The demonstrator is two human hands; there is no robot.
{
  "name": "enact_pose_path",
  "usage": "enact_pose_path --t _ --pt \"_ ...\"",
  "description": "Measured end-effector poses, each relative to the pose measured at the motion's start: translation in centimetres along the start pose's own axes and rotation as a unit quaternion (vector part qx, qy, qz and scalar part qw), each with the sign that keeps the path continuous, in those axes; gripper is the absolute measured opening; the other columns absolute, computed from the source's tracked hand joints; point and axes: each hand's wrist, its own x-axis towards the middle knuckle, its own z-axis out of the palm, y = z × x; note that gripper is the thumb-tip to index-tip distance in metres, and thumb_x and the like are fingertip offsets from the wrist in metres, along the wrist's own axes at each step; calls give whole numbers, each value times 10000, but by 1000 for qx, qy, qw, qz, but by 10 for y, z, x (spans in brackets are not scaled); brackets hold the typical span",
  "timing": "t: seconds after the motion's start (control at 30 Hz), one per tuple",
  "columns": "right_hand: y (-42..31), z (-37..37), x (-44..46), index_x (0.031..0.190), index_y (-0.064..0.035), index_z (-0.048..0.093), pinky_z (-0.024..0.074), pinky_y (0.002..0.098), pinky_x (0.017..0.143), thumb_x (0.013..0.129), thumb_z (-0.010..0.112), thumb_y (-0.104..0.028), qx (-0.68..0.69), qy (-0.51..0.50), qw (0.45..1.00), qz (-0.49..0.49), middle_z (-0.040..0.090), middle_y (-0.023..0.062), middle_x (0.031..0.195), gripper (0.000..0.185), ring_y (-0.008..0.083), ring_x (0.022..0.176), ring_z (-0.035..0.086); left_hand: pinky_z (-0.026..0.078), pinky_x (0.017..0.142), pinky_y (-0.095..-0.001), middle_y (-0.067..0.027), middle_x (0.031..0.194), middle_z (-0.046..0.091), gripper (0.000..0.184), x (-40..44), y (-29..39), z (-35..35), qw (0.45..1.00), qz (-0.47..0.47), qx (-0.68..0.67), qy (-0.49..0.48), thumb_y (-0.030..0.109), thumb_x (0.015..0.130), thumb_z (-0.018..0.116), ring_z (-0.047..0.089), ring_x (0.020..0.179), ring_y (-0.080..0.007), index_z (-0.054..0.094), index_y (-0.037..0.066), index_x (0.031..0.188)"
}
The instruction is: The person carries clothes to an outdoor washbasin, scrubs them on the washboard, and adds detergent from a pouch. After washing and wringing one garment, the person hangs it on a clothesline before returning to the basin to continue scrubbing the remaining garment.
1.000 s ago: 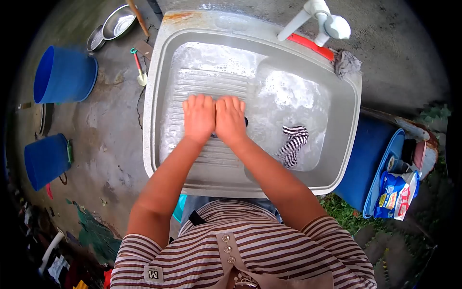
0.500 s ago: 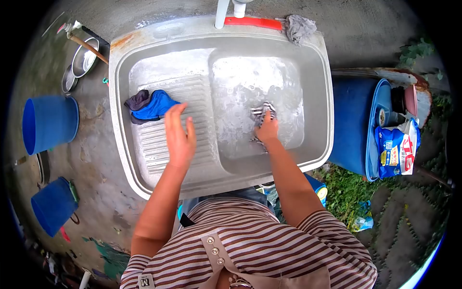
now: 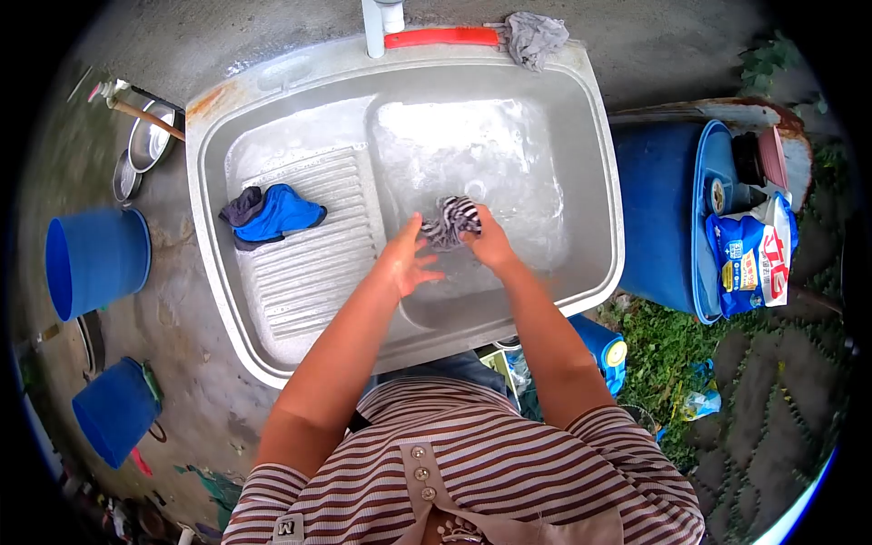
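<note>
A bunched black-and-white striped cloth is in my right hand, above the soapy water of the sink basin. My left hand is just left of the cloth, palm toward it and fingers spread. Its thumb is at or very near the cloth; I cannot tell whether they touch. A blue garment with dark grey parts lies crumpled on the ribbed washboard built into the sink's left side.
A red-handled tool and a grey rag rest on the back rim beside a white pipe. To the right, a blue barrel stands by a detergent bag. Blue buckets are on the left.
My right hand has lifted the striped cloth from the water and brought it left. My left hand has moved right, from near the blue garment to the cloth. The view has shifted slightly.
</note>
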Motion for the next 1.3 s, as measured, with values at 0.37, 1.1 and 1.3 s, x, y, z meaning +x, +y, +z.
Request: enact_pose_path --t 0.37,1.1,1.3 --pt "-87 43 -19 948 -138 641 525 458 618 918 589 -248 -182 209 931 -239 682 102 889 126 343 745 672 590 843 -428 -126 1109 696 255 41 -17 -8 974 51 -144 -167 219 1027 550 691 968 -247 620 52 1208" --pt "-132 57 -76 942 -92 583 518 434 558 837 666 -207 -210 131 910 -334 633 104 819 177 322 649 645 600 816 -384 -120 1001 660 357 53 -21 -32 966 137 -49 -212 333 986 661 684 956 -260 637 12 1139" --pt "-46 6 24 1094 -75 523 543 504 718 963 521 -231 -351 71 932 -61 703 120 925 203 368 855 700 589 819 -379 -103 1056 717 293 29 -14 22 996 -25 0 -89 276 1021 602 705 906 -215 644 33 1180"
